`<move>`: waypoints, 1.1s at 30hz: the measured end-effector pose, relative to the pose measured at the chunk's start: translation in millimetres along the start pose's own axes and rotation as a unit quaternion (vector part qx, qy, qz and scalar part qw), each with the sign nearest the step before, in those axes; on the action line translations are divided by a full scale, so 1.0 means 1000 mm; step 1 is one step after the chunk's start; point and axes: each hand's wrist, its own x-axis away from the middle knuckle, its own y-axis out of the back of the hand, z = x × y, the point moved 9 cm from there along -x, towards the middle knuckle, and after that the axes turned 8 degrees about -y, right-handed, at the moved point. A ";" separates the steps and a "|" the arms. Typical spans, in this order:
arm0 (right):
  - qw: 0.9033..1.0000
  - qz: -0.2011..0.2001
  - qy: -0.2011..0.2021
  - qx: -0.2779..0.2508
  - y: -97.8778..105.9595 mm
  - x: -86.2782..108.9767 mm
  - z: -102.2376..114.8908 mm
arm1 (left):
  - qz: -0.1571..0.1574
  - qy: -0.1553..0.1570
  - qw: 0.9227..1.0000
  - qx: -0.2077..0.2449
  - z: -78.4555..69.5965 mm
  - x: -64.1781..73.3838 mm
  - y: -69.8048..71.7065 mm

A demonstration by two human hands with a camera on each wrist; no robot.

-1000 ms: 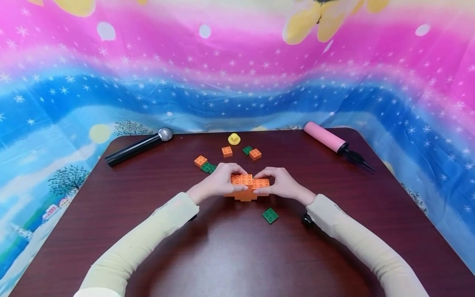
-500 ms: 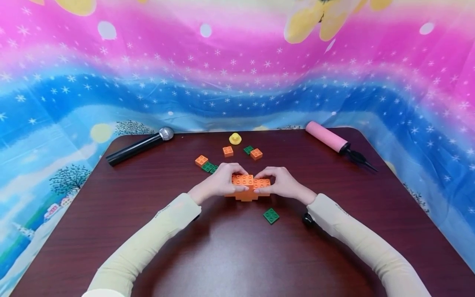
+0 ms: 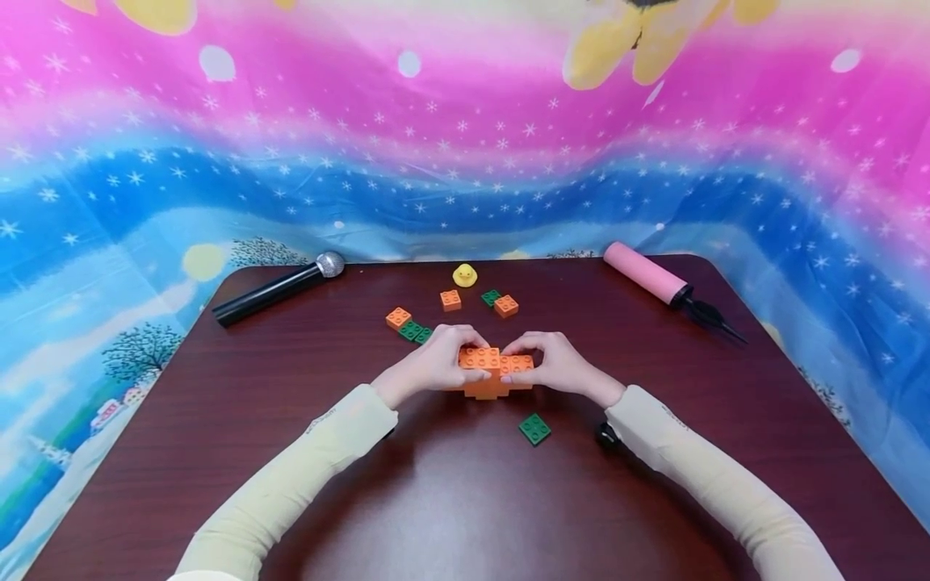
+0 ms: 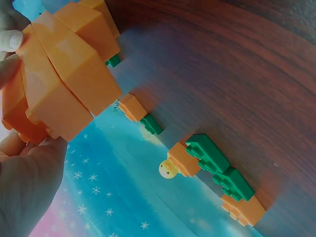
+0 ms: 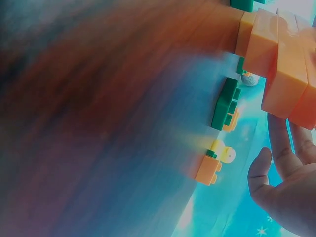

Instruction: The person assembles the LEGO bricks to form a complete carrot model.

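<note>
At the table's middle stands a stepped build of orange toy building bricks (image 3: 485,381), narrower at its base and wider above, with studs on top. My left hand (image 3: 441,361) grips its left part, thumb on the near face and fingers behind. On the right, my right hand (image 3: 558,365) pinches the lower wing of the build between thumb and fingers. The left wrist view shows the orange build (image 4: 69,64) large, with fingertips at its edge. From the right wrist, the build (image 5: 284,74) hides part of the fingers. A flat green brick (image 3: 534,429) lies in front.
Beyond the hands lie orange bricks (image 3: 450,300), green bricks (image 3: 411,331) and a yellow rubber duck (image 3: 465,275). A microphone (image 3: 279,290) lies at the back left, a pink hand pump (image 3: 647,273) at the back right. A printed cloth (image 3: 465,161) hangs behind the table.
The head view has shifted slightly, so everything sits a little lower and further right in it. Both hands keep their hold on the orange build.
</note>
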 end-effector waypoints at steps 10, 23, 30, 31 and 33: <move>1.000 0.002 -0.001 0.005 -0.002 -0.001 -0.001 | -0.004 -0.013 0.999 -0.039 0.000 0.005 0.000; 0.999 0.031 -0.029 -0.014 0.000 -0.004 -0.003 | -0.017 0.009 1.000 -0.025 0.016 0.020 -0.002; 0.992 -0.002 -0.088 -0.087 0.030 -0.028 -0.022 | -0.038 0.009 0.999 -0.022 0.018 0.021 -0.003; 0.991 -0.013 -0.103 -0.090 0.035 -0.033 -0.029 | -0.039 0.007 0.999 -0.024 0.017 0.021 -0.003; 0.986 -0.035 -0.134 -0.091 0.043 -0.043 -0.042 | -0.038 0.009 0.999 -0.025 0.016 0.020 -0.004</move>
